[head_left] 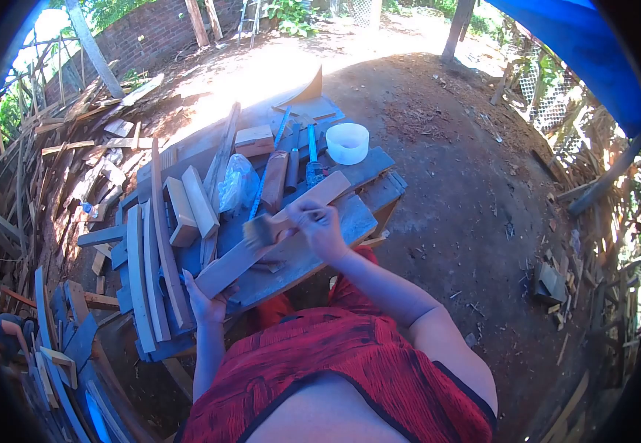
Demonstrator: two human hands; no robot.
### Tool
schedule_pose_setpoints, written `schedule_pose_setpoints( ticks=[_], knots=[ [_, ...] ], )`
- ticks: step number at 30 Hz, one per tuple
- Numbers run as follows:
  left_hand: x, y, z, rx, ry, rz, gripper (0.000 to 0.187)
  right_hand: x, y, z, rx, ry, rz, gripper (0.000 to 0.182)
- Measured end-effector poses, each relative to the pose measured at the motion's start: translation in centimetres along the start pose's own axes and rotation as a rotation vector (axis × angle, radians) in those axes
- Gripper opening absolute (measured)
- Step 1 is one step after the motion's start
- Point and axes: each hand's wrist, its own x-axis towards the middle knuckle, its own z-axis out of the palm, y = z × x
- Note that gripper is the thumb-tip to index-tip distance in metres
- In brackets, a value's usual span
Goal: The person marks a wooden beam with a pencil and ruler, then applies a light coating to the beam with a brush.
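Note:
My left hand [207, 301] grips the lower end of a flat wooden board [224, 270], which slants up and to the right across the bench. In my right hand [322, 230] is a wide brush [260, 232]; its bristles rest on or just above the middle of the board. Part of the brush's handle is hidden by my fingers. Behind the board lie a brown wood block [274, 181], a blue bar clamp [313, 162] and a crumpled clear plastic bag [238, 184]. A white round tub [347, 143] stands at the bench's far right.
Several long wooden strips [155, 258] and short blocks [180, 214] cover the left side of the workbench [357, 221]. Scrap wood is heaped on the ground at left [62, 155] and along the right edge. A blue tarp [579, 52] hangs at the upper right.

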Motion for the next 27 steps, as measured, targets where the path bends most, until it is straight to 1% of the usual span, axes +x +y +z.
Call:
schedule_pose_setpoints(
  ticks=[2,5,7,8,10,11,13,14,16,17,19,20,22,23,25,26,27],
  knots=[
    [0.1,-0.1,-0.1,-0.010,0.001,0.002,0.079,0.8,-0.7,-1.8,-0.022,0.120,0.002,0.014],
    [0.1,0.0,-0.1,-0.003,-0.040,0.016,0.079,2.0,-1.0,-5.3,-0.030,0.143,-0.002,0.016],
    [-0.1,0.0,0.2,0.008,-0.002,0.031,0.079,2.7,-1.5,-6.8,-0.194,0.256,-0.117,0.015],
    [-0.1,0.0,0.2,0.009,-0.002,0.032,0.079,2.9,-1.9,-7.5,-0.193,0.256,-0.116,0.015],
    [0.0,0.1,0.1,0.022,-0.015,0.022,0.078,3.4,-2.6,-8.3,-0.704,0.330,-0.419,0.010],
    [-0.1,0.1,0.1,0.025,-0.016,0.021,0.078,3.6,-2.7,-8.4,-0.703,0.333,-0.418,0.010],
    [0.0,0.1,0.3,0.009,-0.023,0.019,0.077,3.9,-2.6,-8.3,-0.893,0.353,-0.529,0.009],
    [0.0,0.1,0.3,0.010,-0.024,0.018,0.077,3.8,-2.5,-8.0,-0.893,0.356,-0.529,0.009],
    [-0.1,0.1,0.3,0.005,-0.022,0.023,0.077,3.6,-2.2,-6.9,-1.037,0.275,-0.525,0.012],
    [-0.1,0.2,0.2,0.005,-0.022,0.025,0.077,3.6,-1.8,-6.5,-1.036,0.274,-0.526,0.012],
    [-0.1,0.1,0.1,0.010,-0.024,0.023,0.078,3.7,-0.9,-5.5,-1.098,0.183,-0.655,0.015],
    [0.0,0.1,0.0,0.010,-0.024,0.025,0.078,3.6,-0.4,-4.9,-1.097,0.182,-0.656,0.015],
    [0.0,0.0,-0.1,0.010,-0.027,0.023,0.077,2.9,-0.1,-3.2,-1.008,0.098,-0.644,0.016],
    [0.0,0.0,-0.1,0.010,-0.029,0.023,0.077,2.5,-0.1,-2.3,-1.009,0.099,-0.644,0.016],
    [-0.1,0.0,-0.1,0.025,-0.029,0.028,0.079,1.5,-0.3,-0.3,-0.875,0.003,-0.523,0.013],
    [-0.2,0.0,0.0,0.023,-0.028,0.028,0.079,1.0,-0.5,0.7,-0.875,0.002,-0.523,0.013],
    [-0.2,0.0,0.1,0.032,-0.026,0.031,0.080,0.6,-0.6,1.7,-0.788,-0.044,-0.503,0.014]
  ],
)
